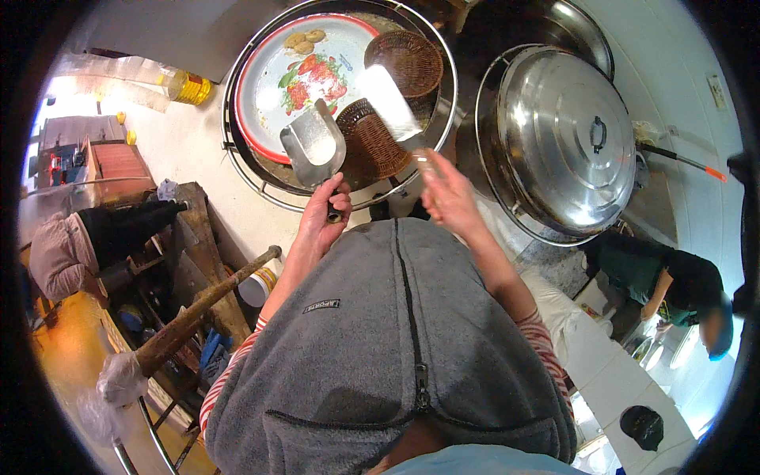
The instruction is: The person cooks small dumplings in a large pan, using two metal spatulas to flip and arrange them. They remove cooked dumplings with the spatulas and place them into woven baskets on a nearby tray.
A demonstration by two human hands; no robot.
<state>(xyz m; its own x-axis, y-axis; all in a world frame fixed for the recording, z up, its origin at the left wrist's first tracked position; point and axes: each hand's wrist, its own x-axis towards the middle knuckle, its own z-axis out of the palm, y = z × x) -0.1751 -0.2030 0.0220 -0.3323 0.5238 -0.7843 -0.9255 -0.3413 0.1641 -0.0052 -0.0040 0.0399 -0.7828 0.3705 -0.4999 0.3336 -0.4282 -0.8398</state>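
Note:
My left hand (325, 208) grips the black handle of a metal scoop (301, 159), whose broad blade hangs over the front rim of a round enamel tray (261, 71). The tray has a red rim and a printed fruit design. Several small browned flat cakes (304, 41) lie at its far edge. In my right hand (449, 193) is the wooden handle of a wide metal spatula (389, 101), blurred and shiny. Its blade passes over two brown wicker baskets, one farther back (409, 56) and one nearer (374, 142). Tray and baskets rest within a large railed round pan (454, 77).
A big pan with a domed steel lid (564, 136) stands at the right. A person (671, 279) bends over dishes at the far right. On the left are a plastic bottle with yellow contents (187, 87), a wooden pole (208, 297), a white bucket (255, 288), and mauve and black clothing (65, 255).

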